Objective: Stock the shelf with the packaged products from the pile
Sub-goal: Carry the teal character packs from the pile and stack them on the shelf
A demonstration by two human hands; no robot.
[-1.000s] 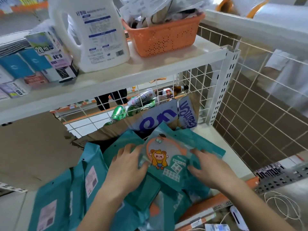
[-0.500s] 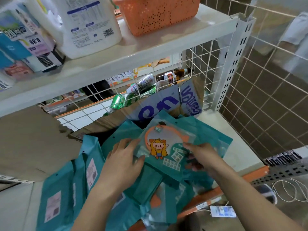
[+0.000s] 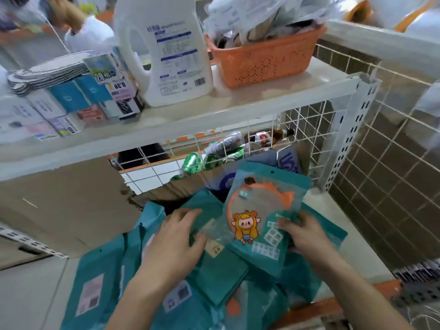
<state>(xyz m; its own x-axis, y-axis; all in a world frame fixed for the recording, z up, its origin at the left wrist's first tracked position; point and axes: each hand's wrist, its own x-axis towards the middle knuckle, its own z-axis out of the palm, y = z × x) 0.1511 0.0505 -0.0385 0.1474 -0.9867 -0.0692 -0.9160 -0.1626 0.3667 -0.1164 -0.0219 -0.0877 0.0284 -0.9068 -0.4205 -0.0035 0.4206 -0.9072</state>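
My right fingers (image 3: 289, 220) pinch the cartoon packet (image 3: 262, 203) low down; left fingers (image 3: 183, 216) lie spread on the pile (image 3: 100, 270) beside it

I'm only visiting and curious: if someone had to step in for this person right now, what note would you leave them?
Left hand: open, resting on the pile of teal packets.
Right hand: grips the lower edge of one cartoon packet, which is tilted up off the pile.
The pile lies heaped on the lower shelf.
Done: one packet is picked out and in hand.
Left: set that packet in place, then probably sort the rest of the heap, which looks unarranged.
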